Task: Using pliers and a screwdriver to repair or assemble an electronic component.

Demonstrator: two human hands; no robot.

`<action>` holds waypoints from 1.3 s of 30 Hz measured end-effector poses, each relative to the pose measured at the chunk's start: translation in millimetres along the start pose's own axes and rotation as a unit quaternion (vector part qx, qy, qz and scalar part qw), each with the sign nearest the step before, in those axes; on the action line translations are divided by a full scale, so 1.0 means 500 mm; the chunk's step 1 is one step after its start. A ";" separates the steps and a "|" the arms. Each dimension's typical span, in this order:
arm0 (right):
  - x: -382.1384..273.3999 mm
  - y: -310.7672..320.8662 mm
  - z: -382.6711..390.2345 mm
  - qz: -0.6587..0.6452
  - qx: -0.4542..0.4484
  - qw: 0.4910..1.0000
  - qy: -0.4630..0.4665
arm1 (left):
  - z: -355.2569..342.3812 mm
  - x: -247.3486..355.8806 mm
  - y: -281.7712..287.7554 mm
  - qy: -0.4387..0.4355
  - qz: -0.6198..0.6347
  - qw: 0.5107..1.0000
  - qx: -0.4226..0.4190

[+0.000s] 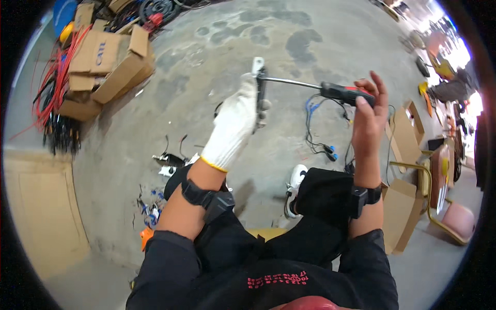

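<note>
My left hand (233, 119), in a white knit glove with a yellow cuff edge, is closed around a narrow black part with a white end tab (258, 64). The part stands out in front of me above the floor; its exact kind I cannot make out. With bare fingers, my right hand (370, 116) grips the end of a screwdriver (333, 91) with a black and red handle. Its metal shaft points left, and the tip meets the upper side of the black part. The glove hides much of that part.
An open cardboard box (111, 59) stands far left beside red cables (61, 85). Black leads with blue ends (329, 151) lie on the floor right of centre. Small electronic pieces (178, 159) lie near my left leg. At right are cardboard flaps (403, 212) and a metal-framed chair (459, 222).
</note>
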State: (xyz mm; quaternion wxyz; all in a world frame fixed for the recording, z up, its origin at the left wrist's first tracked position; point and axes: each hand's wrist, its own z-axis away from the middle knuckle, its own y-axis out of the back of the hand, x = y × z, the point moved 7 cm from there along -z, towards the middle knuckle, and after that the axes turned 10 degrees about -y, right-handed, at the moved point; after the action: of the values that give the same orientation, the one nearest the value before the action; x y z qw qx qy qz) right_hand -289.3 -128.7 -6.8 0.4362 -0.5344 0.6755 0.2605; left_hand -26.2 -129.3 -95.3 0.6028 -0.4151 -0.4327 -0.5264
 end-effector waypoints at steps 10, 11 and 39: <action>0.006 -0.020 0.010 -0.083 -0.042 0.984 -0.150 | 0.005 0.019 0.023 -0.106 -0.107 0.989 0.016; -0.010 -0.030 0.009 -0.106 -0.067 0.984 -0.131 | 0.002 0.015 0.026 -0.105 -0.105 0.989 0.020; 0.130 0.031 0.024 0.009 -0.179 0.861 -0.476 | -0.013 -0.014 0.035 -0.029 -0.124 0.992 0.012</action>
State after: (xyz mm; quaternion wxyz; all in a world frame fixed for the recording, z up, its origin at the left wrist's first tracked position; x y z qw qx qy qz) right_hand -303.6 -146.4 -71.0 0.5987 -0.4085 0.3320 0.6036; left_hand -8.6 -131.6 -104.4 0.5250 -0.3661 -0.5044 -0.5796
